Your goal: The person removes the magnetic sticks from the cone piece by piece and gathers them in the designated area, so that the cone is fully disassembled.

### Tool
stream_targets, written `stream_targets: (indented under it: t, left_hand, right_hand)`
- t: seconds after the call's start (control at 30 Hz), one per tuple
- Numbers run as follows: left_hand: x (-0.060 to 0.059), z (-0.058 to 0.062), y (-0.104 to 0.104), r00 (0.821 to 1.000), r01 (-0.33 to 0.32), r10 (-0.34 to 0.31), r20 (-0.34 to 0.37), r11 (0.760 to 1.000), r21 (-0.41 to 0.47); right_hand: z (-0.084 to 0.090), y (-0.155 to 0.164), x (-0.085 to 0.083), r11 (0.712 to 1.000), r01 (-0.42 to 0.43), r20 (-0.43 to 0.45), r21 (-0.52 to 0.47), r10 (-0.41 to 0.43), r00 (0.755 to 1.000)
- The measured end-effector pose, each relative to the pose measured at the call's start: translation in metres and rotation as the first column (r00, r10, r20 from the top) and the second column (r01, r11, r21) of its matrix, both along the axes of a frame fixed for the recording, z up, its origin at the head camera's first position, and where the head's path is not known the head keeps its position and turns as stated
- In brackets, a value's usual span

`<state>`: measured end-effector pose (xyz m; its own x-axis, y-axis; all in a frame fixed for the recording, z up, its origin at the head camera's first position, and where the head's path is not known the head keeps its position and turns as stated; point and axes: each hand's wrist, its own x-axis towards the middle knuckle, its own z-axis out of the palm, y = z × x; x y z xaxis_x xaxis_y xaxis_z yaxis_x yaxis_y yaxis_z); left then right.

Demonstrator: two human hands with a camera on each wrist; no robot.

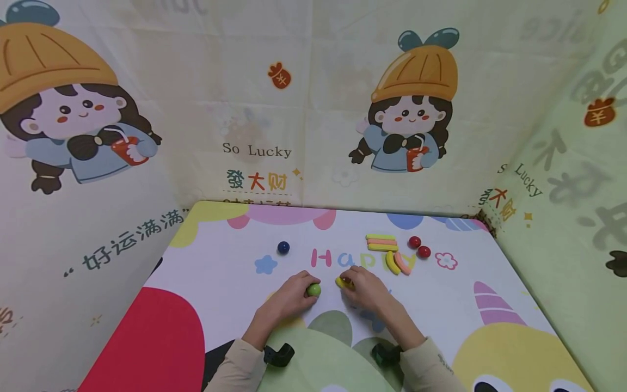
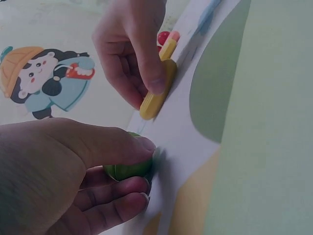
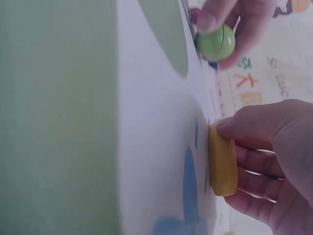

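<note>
Head view only: blue ball [image 1: 283,247]

— What does the left hand [image 2: 58,171] have?

— A green ball [image 2: 131,168], pinched between thumb and curled fingers, low against the counter [image 2: 195,147].

— And beyond the ball?

— The right hand [image 2: 129,44], just past it, fingertips pressing a yellow ridged piece [image 2: 156,93] onto the counter.

— Anything farther on?

— Past the yellow piece, a yellow stick [image 2: 167,49] and something red [image 2: 163,36], partly hidden behind the right hand. Left of the ball, a cartoon girl [image 2: 41,81] in an orange hat.
</note>
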<state>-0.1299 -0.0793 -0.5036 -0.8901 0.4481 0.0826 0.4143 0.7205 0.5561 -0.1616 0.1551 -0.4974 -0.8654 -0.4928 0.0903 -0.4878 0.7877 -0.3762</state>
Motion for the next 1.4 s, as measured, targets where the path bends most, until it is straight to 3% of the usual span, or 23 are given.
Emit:
stream_targets:
  t: [0.27, 0.5, 0.77, 1.03, 1.3, 1.4]
  left_hand:
    - [-0.001, -0.003, 0.0, 1.0, 0.003, -0.003, 0.003, 1.0, 0.01]
    - [0.0, -0.002, -0.001, 1.0, 0.012, -0.012, -0.019, 1.0, 0.019]
    - [0.001, -0.002, -0.002, 1.0, 0.012, -0.012, -0.013, 1.0, 0.013]
    - [0.0, -0.002, -0.002, 1.0, 0.009, -0.008, -0.018, 1.0, 0.019]
    - [0.0, -0.001, -0.004, 1.0, 0.004, -0.004, 0.0, 1.0, 0.028]
    - [-0.001, 0.0, -0.005, 0.999, -0.022, 0.019, 0.046, 0.997, 0.078]
  right_hand:
    - [-0.002, 0.012, -0.017, 0.986, 0.16, 0.058, -0.052, -0.157, 0.986]
    - [-0.004, 0.022, -0.029, 0.976, 0.192, 0.046, -0.105, -0.188, 0.981]
    - [-0.001, 0.029, -0.033, 0.962, 0.272, 0.063, -0.039, -0.269, 0.961]
    - [0.0, 0.033, -0.038, 0.94, 0.338, 0.095, -0.042, -0.333, 0.938]
    - [0.001, 0.038, -0.039, 0.912, 0.406, 0.009, -0.06, -0.406, 0.914]
    - [0.003, 0.039, -0.04, 0.908, 0.417, -0.039, -0.046, -0.419, 0.907]
